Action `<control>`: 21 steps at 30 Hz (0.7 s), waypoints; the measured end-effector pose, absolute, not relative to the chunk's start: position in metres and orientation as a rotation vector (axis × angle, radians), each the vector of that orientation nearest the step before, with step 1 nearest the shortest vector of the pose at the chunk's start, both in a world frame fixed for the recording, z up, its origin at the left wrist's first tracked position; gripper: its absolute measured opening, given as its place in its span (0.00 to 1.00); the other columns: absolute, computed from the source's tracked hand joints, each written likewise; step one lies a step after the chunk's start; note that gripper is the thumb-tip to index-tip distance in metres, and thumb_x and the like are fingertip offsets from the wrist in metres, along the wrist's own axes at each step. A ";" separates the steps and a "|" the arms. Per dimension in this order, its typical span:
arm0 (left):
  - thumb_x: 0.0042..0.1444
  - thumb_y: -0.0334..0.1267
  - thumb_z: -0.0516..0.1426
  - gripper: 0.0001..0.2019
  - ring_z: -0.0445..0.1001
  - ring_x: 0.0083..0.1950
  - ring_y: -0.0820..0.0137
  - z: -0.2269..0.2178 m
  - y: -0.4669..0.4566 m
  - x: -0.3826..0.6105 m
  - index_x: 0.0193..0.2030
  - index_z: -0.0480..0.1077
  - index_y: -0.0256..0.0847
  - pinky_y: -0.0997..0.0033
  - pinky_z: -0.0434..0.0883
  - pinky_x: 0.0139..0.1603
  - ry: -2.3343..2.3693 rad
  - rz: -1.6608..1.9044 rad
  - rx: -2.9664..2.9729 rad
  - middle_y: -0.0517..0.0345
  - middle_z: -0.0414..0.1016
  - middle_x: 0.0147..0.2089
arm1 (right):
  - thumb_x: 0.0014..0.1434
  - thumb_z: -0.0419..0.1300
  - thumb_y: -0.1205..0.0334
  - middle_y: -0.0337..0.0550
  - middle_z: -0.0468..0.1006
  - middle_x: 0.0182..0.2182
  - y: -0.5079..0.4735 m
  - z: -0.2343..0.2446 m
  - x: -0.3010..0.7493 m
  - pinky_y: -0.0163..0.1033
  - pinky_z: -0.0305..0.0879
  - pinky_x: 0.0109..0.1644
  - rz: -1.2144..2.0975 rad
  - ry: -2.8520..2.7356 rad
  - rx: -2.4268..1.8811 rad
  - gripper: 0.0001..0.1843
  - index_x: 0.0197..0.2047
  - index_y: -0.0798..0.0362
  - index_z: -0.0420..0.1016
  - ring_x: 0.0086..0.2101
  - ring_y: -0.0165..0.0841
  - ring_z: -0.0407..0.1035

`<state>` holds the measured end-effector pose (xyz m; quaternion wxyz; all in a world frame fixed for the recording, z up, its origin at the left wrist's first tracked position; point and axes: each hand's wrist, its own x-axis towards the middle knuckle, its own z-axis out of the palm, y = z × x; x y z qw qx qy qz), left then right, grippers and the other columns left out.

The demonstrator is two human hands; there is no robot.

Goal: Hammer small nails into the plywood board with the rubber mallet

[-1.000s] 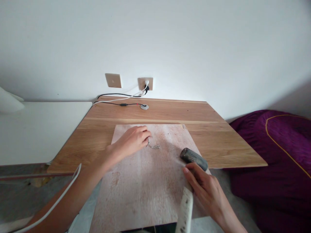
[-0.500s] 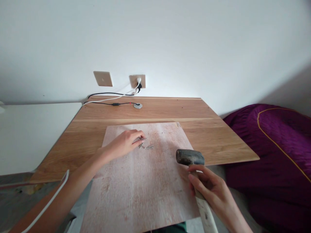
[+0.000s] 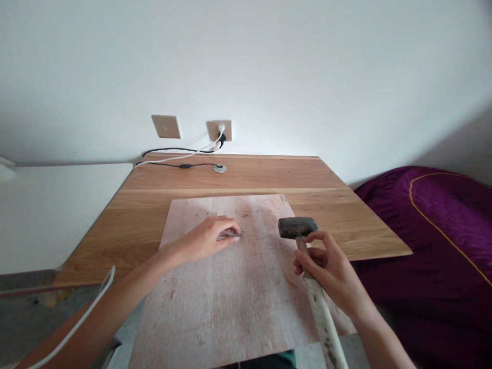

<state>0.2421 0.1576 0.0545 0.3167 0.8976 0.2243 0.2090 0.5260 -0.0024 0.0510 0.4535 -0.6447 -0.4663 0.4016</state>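
My left hand (image 3: 217, 234) is over the plywood board (image 3: 215, 302), its fingers closed around several small silvery nails (image 3: 240, 234) whose ends show at the fingertips. One more nail (image 3: 245, 215) lies on the board just beyond that hand. My right hand (image 3: 326, 266) grips a hammer (image 3: 298, 227) by the upper part of its handle, close below the dark, blunt head. The handle is worn, with white paint on its lower part. The hammer's head is held above the board's right edge.
Under the board's far part is a wooden table (image 3: 346, 220) against a white wall. Cables (image 3: 172, 165) run along its back to a wall socket (image 3: 226, 130). A white surface (image 3: 57, 215) adjoins on the left; a purple cushioned seat (image 3: 423, 246) stands to the right.
My left hand has moved slightly right and picked up nails that lay loose on the board. The hammer has risen a little in my right hand, its head shifting farther away.
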 end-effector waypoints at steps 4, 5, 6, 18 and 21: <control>0.68 0.34 0.61 0.03 0.81 0.43 0.67 0.059 0.173 0.258 0.45 0.76 0.41 0.65 0.75 0.49 0.575 0.578 2.412 0.57 0.82 0.41 | 0.58 0.69 0.34 0.37 0.82 0.25 0.010 0.051 0.524 0.37 0.70 0.30 1.011 -1.159 -1.595 0.32 0.46 0.45 0.56 0.25 0.36 0.77; 0.68 0.34 0.61 0.02 0.81 0.44 0.66 0.059 0.179 0.262 0.45 0.76 0.41 0.64 0.75 0.51 0.589 0.617 2.417 0.56 0.82 0.42 | 0.58 0.69 0.33 0.36 0.81 0.24 0.012 0.049 0.524 0.37 0.69 0.29 1.034 -1.148 -1.586 0.33 0.46 0.44 0.56 0.24 0.36 0.76; 0.68 0.33 0.61 0.02 0.81 0.46 0.66 0.059 0.186 0.267 0.45 0.76 0.41 0.63 0.75 0.52 0.617 0.672 2.414 0.56 0.83 0.43 | 0.58 0.69 0.33 0.35 0.81 0.24 0.012 0.048 0.523 0.36 0.67 0.27 1.058 -1.134 -1.579 0.33 0.46 0.44 0.56 0.24 0.36 0.75; 0.67 0.31 0.59 0.05 0.83 0.44 0.67 0.043 0.202 0.272 0.45 0.77 0.40 0.66 0.76 0.49 0.646 0.671 2.373 0.56 0.84 0.42 | 0.62 0.67 0.36 0.33 0.80 0.27 0.005 0.035 0.528 0.39 0.69 0.31 1.181 -1.118 -1.516 0.29 0.47 0.43 0.55 0.26 0.36 0.77; 0.68 0.31 0.58 0.05 0.83 0.44 0.67 0.043 0.195 0.267 0.46 0.77 0.39 0.66 0.77 0.49 0.635 0.677 2.378 0.55 0.84 0.42 | 0.63 0.66 0.36 0.33 0.80 0.28 0.005 0.034 0.529 0.38 0.69 0.31 1.171 -1.142 -1.536 0.29 0.48 0.43 0.55 0.27 0.36 0.78</control>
